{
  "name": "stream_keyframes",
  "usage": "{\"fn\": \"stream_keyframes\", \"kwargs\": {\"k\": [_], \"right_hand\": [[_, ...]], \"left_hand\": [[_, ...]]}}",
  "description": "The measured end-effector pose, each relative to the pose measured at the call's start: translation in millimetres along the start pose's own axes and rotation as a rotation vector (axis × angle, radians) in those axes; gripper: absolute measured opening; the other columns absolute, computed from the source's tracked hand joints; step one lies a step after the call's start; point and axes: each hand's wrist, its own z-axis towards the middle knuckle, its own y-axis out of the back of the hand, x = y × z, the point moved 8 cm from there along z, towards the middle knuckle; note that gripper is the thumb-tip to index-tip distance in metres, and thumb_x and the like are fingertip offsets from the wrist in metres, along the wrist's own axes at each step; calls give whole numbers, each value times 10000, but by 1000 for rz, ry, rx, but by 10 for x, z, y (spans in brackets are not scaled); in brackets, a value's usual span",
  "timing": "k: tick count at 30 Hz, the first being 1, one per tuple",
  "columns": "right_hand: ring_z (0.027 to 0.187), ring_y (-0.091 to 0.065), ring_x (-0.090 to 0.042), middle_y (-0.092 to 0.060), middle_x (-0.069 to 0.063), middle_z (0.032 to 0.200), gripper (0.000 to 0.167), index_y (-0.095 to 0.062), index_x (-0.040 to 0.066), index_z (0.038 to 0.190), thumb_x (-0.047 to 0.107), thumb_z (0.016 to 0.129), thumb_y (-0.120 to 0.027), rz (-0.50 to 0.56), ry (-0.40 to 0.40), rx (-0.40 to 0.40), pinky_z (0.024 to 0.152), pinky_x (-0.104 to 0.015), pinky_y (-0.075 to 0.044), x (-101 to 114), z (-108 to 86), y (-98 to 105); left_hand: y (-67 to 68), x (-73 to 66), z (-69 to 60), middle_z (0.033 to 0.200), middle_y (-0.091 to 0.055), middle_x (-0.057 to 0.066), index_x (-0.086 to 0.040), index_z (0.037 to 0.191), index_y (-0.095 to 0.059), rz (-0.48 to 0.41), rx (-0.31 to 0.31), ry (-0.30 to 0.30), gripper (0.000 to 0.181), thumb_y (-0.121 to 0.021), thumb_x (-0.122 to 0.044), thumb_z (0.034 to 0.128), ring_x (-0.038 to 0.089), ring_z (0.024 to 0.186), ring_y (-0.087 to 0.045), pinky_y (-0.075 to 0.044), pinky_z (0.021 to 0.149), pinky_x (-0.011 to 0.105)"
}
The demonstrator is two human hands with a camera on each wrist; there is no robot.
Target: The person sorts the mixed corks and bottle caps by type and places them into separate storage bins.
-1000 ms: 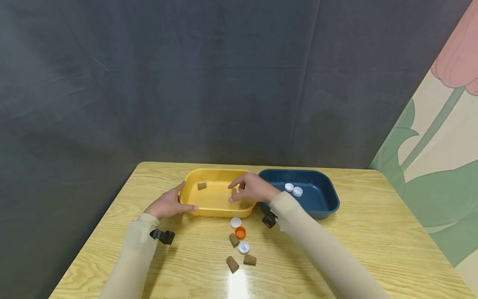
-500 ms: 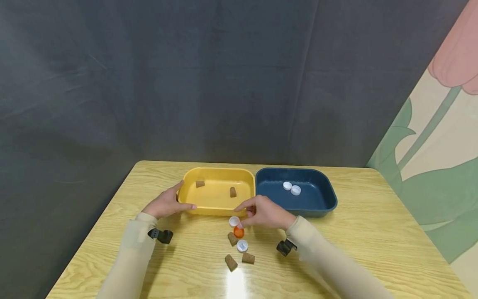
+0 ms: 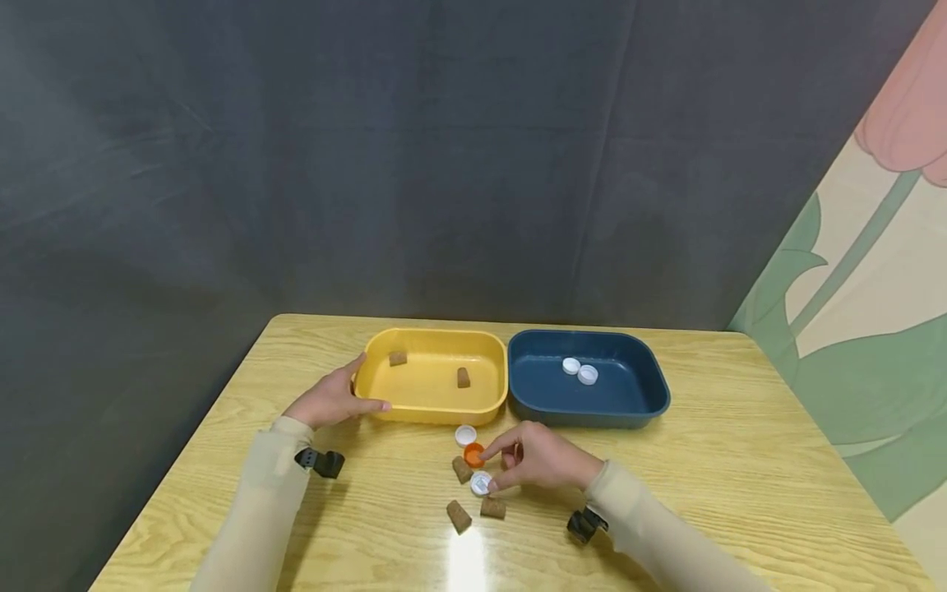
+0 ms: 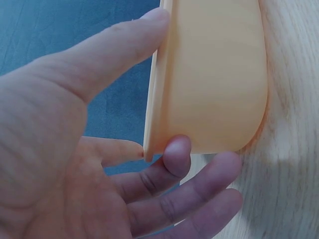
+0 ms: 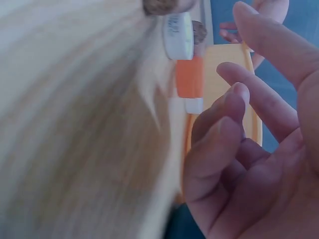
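The left hand (image 3: 333,400) holds the left end of the yellow tray (image 3: 436,414), its thumb along the near rim and its fingers at the end wall; in the left wrist view the lower fingers stand partly clear of the plastic. The right hand (image 3: 543,456) grasps nothing: its index finger and thumb are parted, the index tip just beside the orange cap (image 3: 474,456) and the thumb tip at the near white cap (image 3: 479,483), whether touching I cannot tell, with the other fingers bent. The orange cap lies on the table (image 3: 370,526) in front of the yellow tray, between the near white cap and the far white cap (image 3: 466,436). Three corks lie by them: one (image 3: 462,469) just left of the caps, one (image 3: 492,508) just in front of the near white cap, and one (image 3: 459,516) farther left. Two more corks, one (image 3: 398,358) at the left and one (image 3: 463,377) at the right, lie well apart inside the yellow tray. The blue tray (image 3: 584,418) stands directly right of it, with two white caps (image 3: 588,376) side by side inside. A dark curtain (image 3: 444,164) hangs behind.
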Motion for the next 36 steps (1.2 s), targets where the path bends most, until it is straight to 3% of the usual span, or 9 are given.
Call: {"fn": "stream_keyframes", "kwargs": {"k": [4,11,19,25,29,36], "right_hand": [[563,-451,-13,-547,60,639,337,-779,96,1069,211,768,-880,42,-9,7,526,-165,-352,-37,-64,-46],[569,-458,-7,-544,47,637,331,-780,68,1060,196,771,-876,100,-18,38,544,-156,-364,-46,-181,-123],[614,-471,10,-550,88,671,341,-791,110,1070,238,767,-883,59,-11,43,593,-161,-410,-88,-248,-194],[630,-490,7,-568,88,690,323,-795,102,1034,230,754,-892,41,6,27,602,-177,-437,-76,-259,-203],[646,-502,6,-578,90,701,309,-800,115,1017,233,748,-896,32,12,20,621,-185,-452,-61,-264,-207],[660,-500,8,-573,107,706,250,-808,139,981,234,764,-885,4,32,7,628,-192,-447,-48,-260,-215]], "left_hand": [[4,1,14,1408,-496,282,-5,1601,-58,-4,4,3,1150,-793,-457,841,223,853,-603,-500,790,364],[9,2,6,1284,-570,239,-13,1603,-52,-12,6,5,1158,-795,-463,837,245,818,-596,-481,735,339],[0,9,7,1211,-588,202,-13,1604,-57,-15,4,15,1140,-796,-437,845,254,807,-590,-476,738,341],[-1,12,8,1289,-569,220,-14,1604,-62,-2,2,17,1147,-794,-458,840,219,813,-588,-481,781,354],[-5,16,8,1243,-584,214,-16,1604,-63,-3,3,20,1150,-795,-459,838,230,814,-591,-479,783,361],[-8,26,15,1372,-528,262,-6,1602,-64,8,5,5,1152,-791,-473,838,215,837,-597,-498,792,358]]}}
